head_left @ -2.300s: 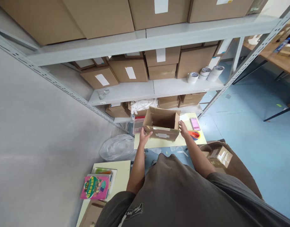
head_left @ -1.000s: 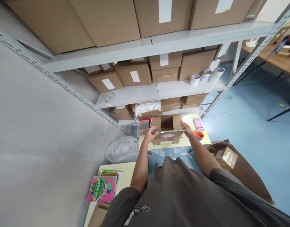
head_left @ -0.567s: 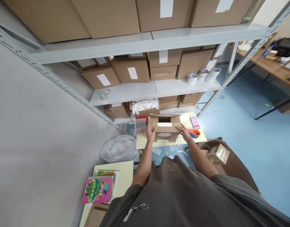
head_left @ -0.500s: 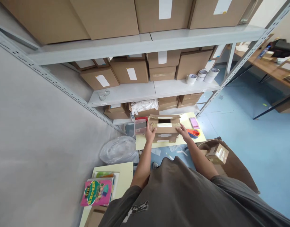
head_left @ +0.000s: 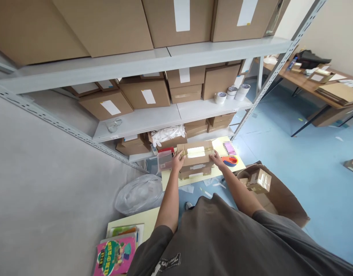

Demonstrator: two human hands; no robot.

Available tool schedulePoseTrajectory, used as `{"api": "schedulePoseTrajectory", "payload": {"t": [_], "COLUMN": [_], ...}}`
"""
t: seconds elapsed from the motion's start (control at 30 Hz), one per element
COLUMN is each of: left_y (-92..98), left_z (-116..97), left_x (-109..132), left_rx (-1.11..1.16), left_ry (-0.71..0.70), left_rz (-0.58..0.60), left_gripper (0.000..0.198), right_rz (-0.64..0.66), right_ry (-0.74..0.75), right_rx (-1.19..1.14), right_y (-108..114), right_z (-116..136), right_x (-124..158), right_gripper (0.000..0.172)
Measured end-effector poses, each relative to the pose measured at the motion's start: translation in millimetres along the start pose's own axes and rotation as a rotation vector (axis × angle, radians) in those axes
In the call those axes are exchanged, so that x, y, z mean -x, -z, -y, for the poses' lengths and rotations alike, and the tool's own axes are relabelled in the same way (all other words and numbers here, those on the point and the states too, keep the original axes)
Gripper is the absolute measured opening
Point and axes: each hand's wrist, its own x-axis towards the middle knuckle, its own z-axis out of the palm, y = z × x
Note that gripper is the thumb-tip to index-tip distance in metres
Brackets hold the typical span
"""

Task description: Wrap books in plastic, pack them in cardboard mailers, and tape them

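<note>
A small cardboard box [head_left: 195, 159] stands on a pale yellow table [head_left: 176, 180], its top flaps folded down and closed. My left hand [head_left: 178, 161] presses on the box's left end, fingers flat over the top edge. My right hand [head_left: 216, 159] rests on the right end the same way. Old tape strips and a white label show on the box's top and front. An orange and blue tape dispenser [head_left: 229, 160] lies just right of my right hand.
A clear plastic container [head_left: 165, 160] sits left of the box. Grey metal shelves [head_left: 176, 111] hold many cardboard boxes and tape rolls [head_left: 231, 92]. A big open carton [head_left: 268, 191] with small boxes stands at right. A plastic bag [head_left: 139, 193] and colourful books [head_left: 114, 255] lie lower left.
The box was open with its flaps up; both hands have folded the flaps down and now hold them shut. My head has turned slightly right.
</note>
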Motion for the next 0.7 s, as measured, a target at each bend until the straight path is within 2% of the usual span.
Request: {"api": "schedulePoseTrajectory", "payload": {"t": [0.1,0.17,0.33,0.43,0.53,0.7], "left_y": [-6.8,-8.8,-15.0,-18.2,-20.2,-28.8], "left_z": [-2.0,-2.5,-3.2,-7.2,-7.5,0.4], "left_x": [10.4,17.2,30.4,29.1,25.3,25.1], "left_rx": [0.033,0.047,0.068,0.073,0.083,0.131], "left_ry": [-0.055,-0.073,-0.039,-0.077,-0.107,-0.027], "left_rz": [-0.027,-0.019,-0.011,-0.005,0.029,0.017], "left_gripper": [0.054,0.054,0.055,0.051,0.049,0.056], "right_rz": [-0.051,-0.077,-0.087,-0.123,-0.132,-0.129], "right_ry": [-0.152,-0.194,-0.16,-0.167,-0.202,-0.196], "right_rx": [0.083,0.126,0.123,0.133,0.161,0.152], "right_y": [3.9,7.4,13.6,18.6,21.9,9.4], "right_z": [4.0,4.0,-3.6,-5.9,-5.2,-4.8], "right_x": [-6.7,-11.5,-16.3,-18.9,-24.1,-26.5], "right_gripper": [0.074,0.064,0.05,0.044,0.042,0.046]}}
